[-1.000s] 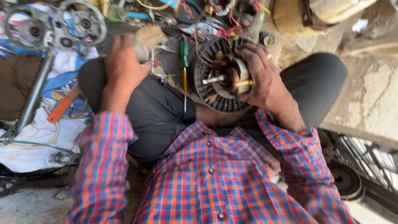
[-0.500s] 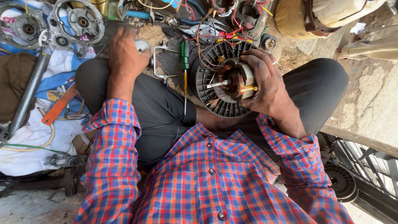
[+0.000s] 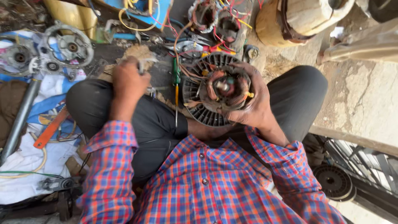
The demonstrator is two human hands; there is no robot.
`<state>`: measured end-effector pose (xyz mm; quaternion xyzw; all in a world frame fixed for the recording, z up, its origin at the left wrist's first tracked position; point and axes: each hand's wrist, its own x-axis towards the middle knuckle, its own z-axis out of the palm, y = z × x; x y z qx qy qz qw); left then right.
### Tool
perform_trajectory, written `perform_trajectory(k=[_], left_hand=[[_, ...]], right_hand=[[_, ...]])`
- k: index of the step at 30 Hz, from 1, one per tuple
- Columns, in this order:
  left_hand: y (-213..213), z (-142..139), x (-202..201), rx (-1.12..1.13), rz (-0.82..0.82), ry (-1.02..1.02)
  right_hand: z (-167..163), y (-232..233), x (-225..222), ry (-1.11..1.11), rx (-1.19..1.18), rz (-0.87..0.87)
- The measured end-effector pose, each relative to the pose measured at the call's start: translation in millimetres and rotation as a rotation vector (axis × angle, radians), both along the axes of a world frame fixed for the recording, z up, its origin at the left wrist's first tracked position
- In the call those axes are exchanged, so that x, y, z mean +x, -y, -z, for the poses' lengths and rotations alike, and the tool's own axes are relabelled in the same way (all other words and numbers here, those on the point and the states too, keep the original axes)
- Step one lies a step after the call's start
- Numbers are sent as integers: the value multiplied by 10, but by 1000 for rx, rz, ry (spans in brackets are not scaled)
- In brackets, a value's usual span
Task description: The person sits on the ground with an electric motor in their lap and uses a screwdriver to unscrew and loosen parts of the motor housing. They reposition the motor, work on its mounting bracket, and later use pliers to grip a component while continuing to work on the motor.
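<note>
Two bare hands are at work above the person's crossed legs in dark trousers (image 3: 137, 120), seen from the head camera looking down. The right hand (image 3: 253, 103) is curled around a wound motor stator (image 3: 226, 89), its fingers wrapped over the right side and the copper coils facing up; this stator sits over a black finned motor housing (image 3: 199, 110) that rests on the lap at about the centre of the view. The left hand (image 3: 128, 81) is closed on a small metal tool (image 3: 145, 64) at about 10 o'clock from the stator; what kind of tool it is cannot be told. A green-handled screwdriver (image 3: 177, 89) lies between the two hands, its shaft pointing toward the person. At 10 o'clock in the view, two round metal end covers (image 3: 68, 45) lie on a white and blue cloth (image 3: 45, 108), with a grey metal tube (image 3: 20, 118) and an orange strip (image 3: 49, 128) beside them. At 12 o'clock, two more wound coils (image 3: 215, 18) sit among red and yellow wires (image 3: 141, 25).
</note>
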<state>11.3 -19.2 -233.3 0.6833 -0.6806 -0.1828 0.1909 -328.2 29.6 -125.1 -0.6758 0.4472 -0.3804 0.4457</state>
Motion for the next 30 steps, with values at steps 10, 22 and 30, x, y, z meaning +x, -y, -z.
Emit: perform_trajectory(k=[10, 22, 30], left_hand=[[-394, -1012, 242, 228, -87, -747], [-607, -2386, -817, -376, 206, -290], [-475, -2081, -1158, -279, 293, -253]], right_hand=[[77, -239, 25, 101, 49, 155], [142, -243, 139, 272, 118, 40], [95, -222, 130, -43, -120, 130]])
